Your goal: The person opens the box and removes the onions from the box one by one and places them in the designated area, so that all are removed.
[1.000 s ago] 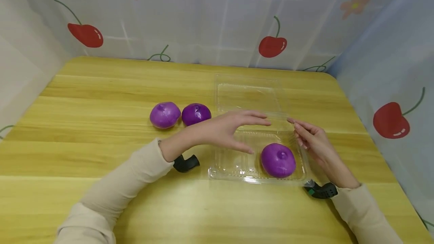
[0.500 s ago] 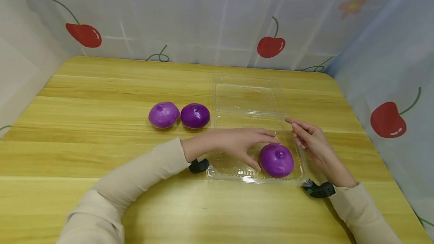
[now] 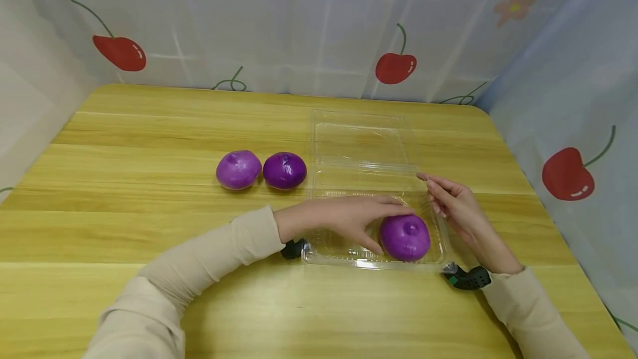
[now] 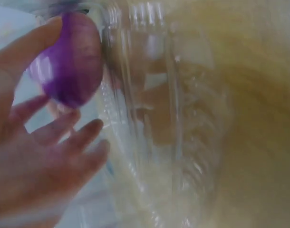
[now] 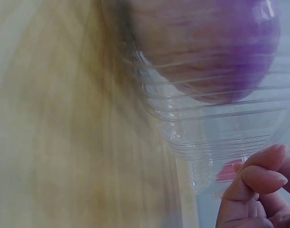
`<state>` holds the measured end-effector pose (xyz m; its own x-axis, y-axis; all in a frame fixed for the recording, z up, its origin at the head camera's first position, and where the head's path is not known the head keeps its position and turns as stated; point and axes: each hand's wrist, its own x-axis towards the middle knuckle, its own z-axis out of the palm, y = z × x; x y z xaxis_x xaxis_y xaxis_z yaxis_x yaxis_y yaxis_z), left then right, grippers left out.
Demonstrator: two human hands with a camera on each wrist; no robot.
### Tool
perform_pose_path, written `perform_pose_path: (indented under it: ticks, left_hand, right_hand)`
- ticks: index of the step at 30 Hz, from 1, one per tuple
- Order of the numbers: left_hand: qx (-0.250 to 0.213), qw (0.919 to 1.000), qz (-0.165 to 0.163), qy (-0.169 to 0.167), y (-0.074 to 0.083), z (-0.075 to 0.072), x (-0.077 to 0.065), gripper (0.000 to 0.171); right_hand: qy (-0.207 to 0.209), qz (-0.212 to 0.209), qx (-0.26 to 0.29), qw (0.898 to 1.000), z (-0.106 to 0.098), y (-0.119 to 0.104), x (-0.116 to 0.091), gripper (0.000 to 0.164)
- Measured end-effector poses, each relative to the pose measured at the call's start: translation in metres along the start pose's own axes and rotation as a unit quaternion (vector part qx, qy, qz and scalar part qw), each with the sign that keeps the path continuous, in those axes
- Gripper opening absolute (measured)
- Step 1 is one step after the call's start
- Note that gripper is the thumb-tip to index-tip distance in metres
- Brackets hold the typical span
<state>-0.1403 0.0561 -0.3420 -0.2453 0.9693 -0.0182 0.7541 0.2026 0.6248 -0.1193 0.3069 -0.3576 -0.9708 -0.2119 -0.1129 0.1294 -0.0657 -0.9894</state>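
Note:
A purple onion [image 3: 405,238] sits at the right side of the clear plastic clamshell container [image 3: 374,264], whose lid lies folded back. My left hand [image 3: 349,216] reaches over the container from the left, its thumb and fingers spread about the onion's left side and top. In the left wrist view, the thumb meets the edge of the onion [image 4: 78,66] and the other fingers stay extended. My right hand [image 3: 461,209] pinches the container's right edge near the hinge. The right wrist view shows the onion [image 5: 249,52] through the ribbed wall.
Two more purple onions, a lighter one [image 3: 238,169] and a darker one [image 3: 284,170], stand side by side left of the container. Beyond the wooden table [image 3: 149,226] hangs a curtain [image 3: 299,26] printed with cherries and flowers.
My left hand has moved right and down from above the container to the onion inside it. My right hand keeps its pinch on the container's edge.

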Motion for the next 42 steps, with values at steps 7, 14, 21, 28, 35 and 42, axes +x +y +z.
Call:
perform_pose_path:
  ticks: [7,14,21,28,35,42]
  left_hand:
    - [0.017,0.9992,0.036,0.009,0.001,0.006,0.007,0.092]
    - [0.022,0.9997,0.009,-0.003,0.006,0.009,0.009,0.08]
    - [0.01,0.9997,0.011,0.021,0.007,0.01,0.01,0.077]
    - [0.02,0.9993,0.016,0.027,0.006,0.011,0.012,0.077]
    - [0.013,0.9991,0.025,0.03,0.006,0.01,0.013,0.078]
    - [0.019,0.9988,0.03,0.035,0.006,0.008,0.013,0.077]
  right_hand:
    - [-0.001,-0.003,-0.013,1.0,-0.001,0.001,0.0,0.027]
    - [0.003,-0.001,-0.011,1.0,-0.001,0.001,0.0,0.026]
    - [0.004,0.0,-0.007,1.0,-0.001,0.001,0.0,0.026]
    - [0.003,-0.003,-0.007,1.0,-0.001,0.001,0.0,0.024]
    - [-0.003,-0.011,0.001,1.0,-0.001,0.001,0.002,0.025]
    - [-0.005,-0.014,0.002,1.0,-0.002,0.001,0.0,0.026]
